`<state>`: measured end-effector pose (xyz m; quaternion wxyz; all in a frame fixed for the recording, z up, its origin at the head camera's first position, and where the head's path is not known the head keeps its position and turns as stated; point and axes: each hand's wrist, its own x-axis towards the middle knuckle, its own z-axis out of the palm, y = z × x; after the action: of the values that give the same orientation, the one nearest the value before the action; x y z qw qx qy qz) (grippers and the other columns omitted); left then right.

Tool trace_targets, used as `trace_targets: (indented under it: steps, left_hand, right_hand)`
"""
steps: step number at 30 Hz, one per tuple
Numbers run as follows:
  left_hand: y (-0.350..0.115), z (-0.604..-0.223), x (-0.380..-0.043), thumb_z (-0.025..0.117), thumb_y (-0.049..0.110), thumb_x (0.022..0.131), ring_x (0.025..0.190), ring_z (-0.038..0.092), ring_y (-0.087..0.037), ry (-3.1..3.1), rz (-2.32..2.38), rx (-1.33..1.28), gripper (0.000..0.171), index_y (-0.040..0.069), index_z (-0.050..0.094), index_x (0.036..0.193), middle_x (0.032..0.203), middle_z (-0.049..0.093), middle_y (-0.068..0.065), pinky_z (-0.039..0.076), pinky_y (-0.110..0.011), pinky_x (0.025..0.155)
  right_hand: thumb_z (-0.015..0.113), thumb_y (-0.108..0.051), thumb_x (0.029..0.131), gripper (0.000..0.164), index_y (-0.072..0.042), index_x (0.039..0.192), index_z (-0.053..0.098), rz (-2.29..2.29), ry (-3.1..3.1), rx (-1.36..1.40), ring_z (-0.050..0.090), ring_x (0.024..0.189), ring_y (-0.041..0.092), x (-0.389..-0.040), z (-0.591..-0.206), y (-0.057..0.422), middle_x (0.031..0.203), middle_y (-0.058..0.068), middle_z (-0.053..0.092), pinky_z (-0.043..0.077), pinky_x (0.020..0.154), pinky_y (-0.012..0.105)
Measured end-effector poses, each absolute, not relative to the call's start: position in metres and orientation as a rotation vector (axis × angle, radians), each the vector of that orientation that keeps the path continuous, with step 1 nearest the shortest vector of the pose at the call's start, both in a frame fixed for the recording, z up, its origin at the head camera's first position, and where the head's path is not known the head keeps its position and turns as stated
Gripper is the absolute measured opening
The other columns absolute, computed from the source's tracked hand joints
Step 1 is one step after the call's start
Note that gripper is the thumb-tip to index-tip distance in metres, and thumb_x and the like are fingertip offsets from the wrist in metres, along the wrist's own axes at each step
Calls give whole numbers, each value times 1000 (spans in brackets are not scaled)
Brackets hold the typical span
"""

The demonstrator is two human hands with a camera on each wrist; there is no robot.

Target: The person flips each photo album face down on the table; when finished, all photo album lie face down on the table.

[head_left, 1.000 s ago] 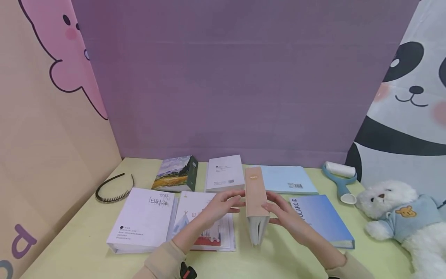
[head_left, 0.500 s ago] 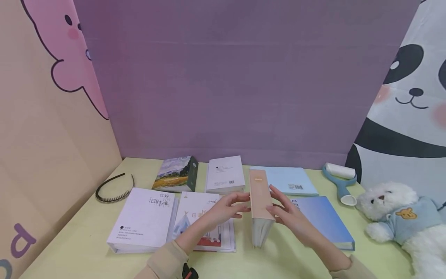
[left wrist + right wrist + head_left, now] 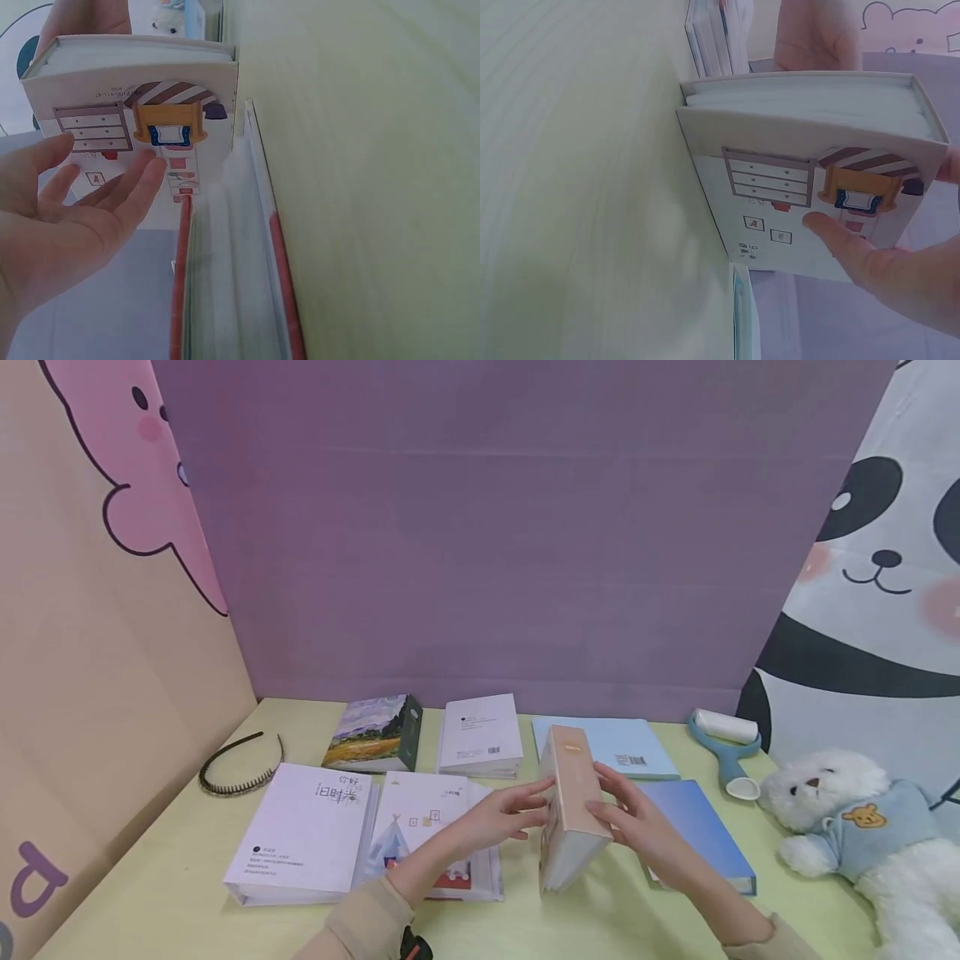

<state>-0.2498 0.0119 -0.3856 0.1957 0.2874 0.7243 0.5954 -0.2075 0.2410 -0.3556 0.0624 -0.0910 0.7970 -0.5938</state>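
A thick photo album (image 3: 577,777) with a peach spine and a printed white cover stands spine-up on its fore-edge, tilted to the right. Relaxed, fairly straight fingers of my left hand (image 3: 491,818) lie along its left cover; in the left wrist view those fingertips (image 3: 154,169) touch or nearly touch the print. My right hand (image 3: 645,827) holds the other side, the thumb over the spine's edge and fingers on the right cover. In the right wrist view one finger (image 3: 832,236) lies on that cover (image 3: 765,187), which shows drawn furniture.
Two white albums, one thick (image 3: 307,835) and one with a tent drawing (image 3: 420,810), lie left. Behind are a painting-covered book (image 3: 367,731), a white book (image 3: 480,735) and a pale blue one (image 3: 615,747). Right are a blue album (image 3: 697,835), lint roller (image 3: 727,752), plush bear (image 3: 862,827); far left, a headband (image 3: 240,764).
The peach-spined album has shifted to the right and tilted over that way, its left cover coming into sight. Both hands have moved right with it.
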Motion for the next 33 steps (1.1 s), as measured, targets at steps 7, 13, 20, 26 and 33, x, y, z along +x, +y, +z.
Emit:
trace_targets:
  steps: [7,13,20,26,33]
  left_hand:
    - [15,-393,-251,49,30,98,125,50,-21,2139,1498,796,38,23,52,135,141,48,0,51,-37,90]
    - [15,-394,-250,50,31,97,131,44,-22,2169,1414,778,34,26,57,130,143,47,1,45,-44,99]
    - [12,-393,-248,51,31,96,126,49,-23,2206,1326,766,33,28,58,128,141,49,1,40,-49,102]
    - [10,-394,-246,52,27,96,134,41,-25,2266,1245,748,34,22,59,128,145,44,-4,31,-50,110]
    - [7,-394,-244,55,27,94,136,36,-30,2324,1182,679,31,23,62,123,146,43,-4,27,-56,109]
  right_hand:
    - [54,-30,95,65,-7,146,20,-1786,2494,-129,57,94,7,-210,-358,248,142,21,34,52,77,27]
    - [60,-35,90,70,-4,143,25,-1616,2654,-28,58,93,11,-210,-362,255,142,23,39,52,72,24]
    - [64,-38,87,74,-2,142,29,-1415,2778,6,56,105,21,-210,-366,264,138,23,46,48,75,23]
    - [65,-42,86,78,4,140,34,-1267,2824,-6,54,116,28,-213,-372,272,135,24,50,47,81,26]
    - [67,-39,84,78,12,136,39,-1139,2842,-50,60,99,23,-215,-378,274,128,27,53,49,72,28]
